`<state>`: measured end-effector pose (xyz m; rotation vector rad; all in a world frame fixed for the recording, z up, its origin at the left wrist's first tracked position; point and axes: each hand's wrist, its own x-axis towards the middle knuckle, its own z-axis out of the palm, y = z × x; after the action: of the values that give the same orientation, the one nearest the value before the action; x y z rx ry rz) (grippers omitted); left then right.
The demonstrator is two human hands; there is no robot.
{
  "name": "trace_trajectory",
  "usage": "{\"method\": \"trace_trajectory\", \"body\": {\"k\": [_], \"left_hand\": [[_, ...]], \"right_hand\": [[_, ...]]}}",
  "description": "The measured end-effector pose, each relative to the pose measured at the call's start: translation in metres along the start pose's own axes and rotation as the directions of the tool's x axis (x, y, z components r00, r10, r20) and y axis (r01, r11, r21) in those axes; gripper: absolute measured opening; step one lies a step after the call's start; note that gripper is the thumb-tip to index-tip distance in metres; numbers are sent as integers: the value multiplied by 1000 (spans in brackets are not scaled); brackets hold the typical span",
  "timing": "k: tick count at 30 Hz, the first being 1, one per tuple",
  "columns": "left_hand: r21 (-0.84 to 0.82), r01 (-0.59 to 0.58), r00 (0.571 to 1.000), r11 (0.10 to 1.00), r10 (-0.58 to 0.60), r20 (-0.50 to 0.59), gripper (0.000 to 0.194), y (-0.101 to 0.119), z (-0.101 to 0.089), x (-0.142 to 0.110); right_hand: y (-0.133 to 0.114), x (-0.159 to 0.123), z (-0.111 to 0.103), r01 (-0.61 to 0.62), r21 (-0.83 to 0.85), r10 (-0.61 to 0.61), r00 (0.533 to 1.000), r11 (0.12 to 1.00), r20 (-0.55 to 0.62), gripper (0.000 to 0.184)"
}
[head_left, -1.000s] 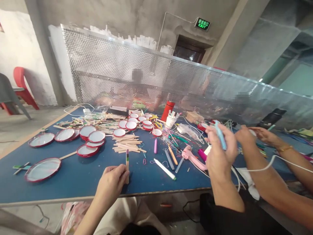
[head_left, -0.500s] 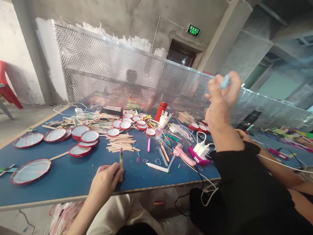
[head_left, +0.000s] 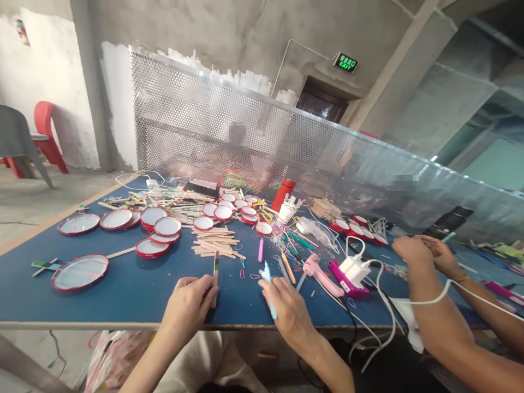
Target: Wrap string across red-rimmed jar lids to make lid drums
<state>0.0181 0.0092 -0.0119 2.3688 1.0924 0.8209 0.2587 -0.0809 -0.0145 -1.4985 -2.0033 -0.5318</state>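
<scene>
Left hand (head_left: 186, 303) is clamped on a striped craft stick (head_left: 215, 278); right hand (head_left: 289, 314) is clamped on a blue marker (head_left: 268, 286). Stick stands near upright at the near edge of the blue table (head_left: 123, 295), long axis pointing far. Marker leans just right of the stick, not touching it; the left hand is the nearer. Against the earlier frame, the right hand has dropped from high above the table to beside the left.

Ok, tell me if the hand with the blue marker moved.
Yes, the hand has come down and left, now by the table's front edge, left of the pink tool.
</scene>
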Motion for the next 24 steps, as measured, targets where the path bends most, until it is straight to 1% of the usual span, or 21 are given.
{"method": "trace_trajectory", "body": {"k": [2, 4, 6, 7, 9, 10, 12, 13, 14, 16, 17, 18, 19, 20, 21, 22, 24], "left_hand": [[-1, 5, 1000, 1000, -5, -2, 30, 1, -1, 0], [-2, 10, 1000, 1000, -10, -12, 30, 2, -1, -1], [-1, 11, 1000, 1000, -11, -16, 31, 3, -2, -1], [2, 11, 1000, 1000, -11, -10, 31, 3, -2, -1], [17, 10, 1000, 1000, -10, 9, 31, 3, -2, -1], [32, 13, 1000, 999, -14, 16, 30, 2, -2, -1], [66, 22, 1000, 998, -23, 15, 29, 2, -1, -2], [79, 22, 1000, 997, -23, 11, 29, 2, 0, -2], [91, 20, 1000, 996, -21, 4, 29, 2, 0, -2], [111, 17, 1000, 994, -17, -1, 29, 2, 1, -3], [120, 18, 1000, 993, -19, 5, 29, 3, 1, -4], [127, 25, 1000, 992, -27, 15, 28, 4, 0, -4], [127, 35, 999, 991, -39, 30, 28, 5, 0, -5], [121, 45, 998, 992, -51, 47, 27, 6, -1, -5], [109, 54, 996, 993, -61, 64, 27, 8, -2, -5], [95, 60, 995, 994, -67, 76, 28, 9, -3, -6], [76, 67, 994, 995, -74, 85, 29, 10, -4, -6]], "right_hand": [[16, 4, 3, -35, -4, 35, 998, 999, -53, 28], [30, 10, 1, -58, 6, 58, 993, 998, -106, 27], [33, 14, -3, -93, 10, 93, 980, 996, -176, 25], [30, 15, -4, -124, 44, 131, 966, 991, -224, 25], [16, 15, -7, -193, 209, 253, 914, 959, -317, 27], [5, 15, -8, -220, 326, 333, 877, 919, -347, 27], [-18, 18, -8, -223, 570, 481, 801, 791, -356, 26], [-30, 20, -7, -197, 675, 532, 778, 711, -333, 25], [-41, 23, -5, -161, 772, 572, 766, 615, -295, 25], [-59, 31, 2, -92, 922, 624, 761, 375, -178, 29], [-67, 34, 7, -84, 962, 644, 757, 261, -109, 32], [-73, 37, 12, -106, 980, 663, 748, 170, -34, 34], [-78, 39, 18, -152, 982, 680, 732, 108, 39, 36], [-82, 40, 24, -210, 975, 697, 710, 73, 101, 36], [-85, 40, 30, -270, 961, 707, 692, 62, 149, 34], [-88, 39, 35, -320, 945, 711, 681, 70, 178, 30], [-91, 36, 42, -377, 917, 704, 688, 135, 179, 25]]}}
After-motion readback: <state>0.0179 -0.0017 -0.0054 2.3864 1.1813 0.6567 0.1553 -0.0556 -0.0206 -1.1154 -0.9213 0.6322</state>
